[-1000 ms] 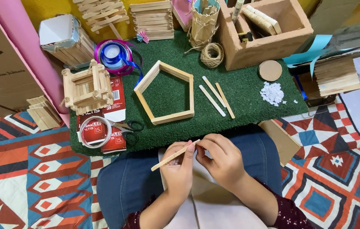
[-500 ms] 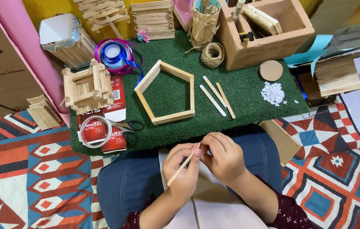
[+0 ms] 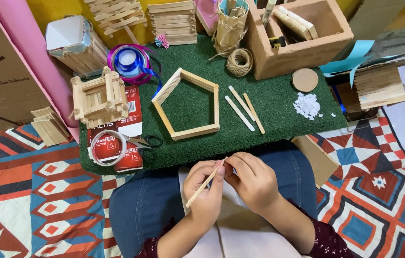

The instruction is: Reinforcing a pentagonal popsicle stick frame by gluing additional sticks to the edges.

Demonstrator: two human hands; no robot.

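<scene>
Over my lap, my left hand (image 3: 206, 191) grips a thin wooden craft stick (image 3: 205, 183) that slants from lower left to upper right. My right hand (image 3: 251, 179) pinches the stick's upper end with its fingertips. Ahead of both hands, a pentagon frame of stacked sticks (image 3: 186, 103) lies on the green turf mat (image 3: 279, 114). Three loose sticks (image 3: 244, 109) lie just right of the frame.
A small stick-built cabin (image 3: 100, 97) stands at the mat's left. Clear tape roll (image 3: 109, 148) and scissors (image 3: 145, 142) rest on a red box. Blue ribbon spool (image 3: 131, 61), twine ball (image 3: 239, 61), cardboard box (image 3: 298, 36), round cardboard disc (image 3: 304, 79) and white paper bits (image 3: 306, 105) surround it.
The stick has swung from lying nearly level to a steeper slant, its far end now up by my right fingertips. Both hands stayed over my lap.
</scene>
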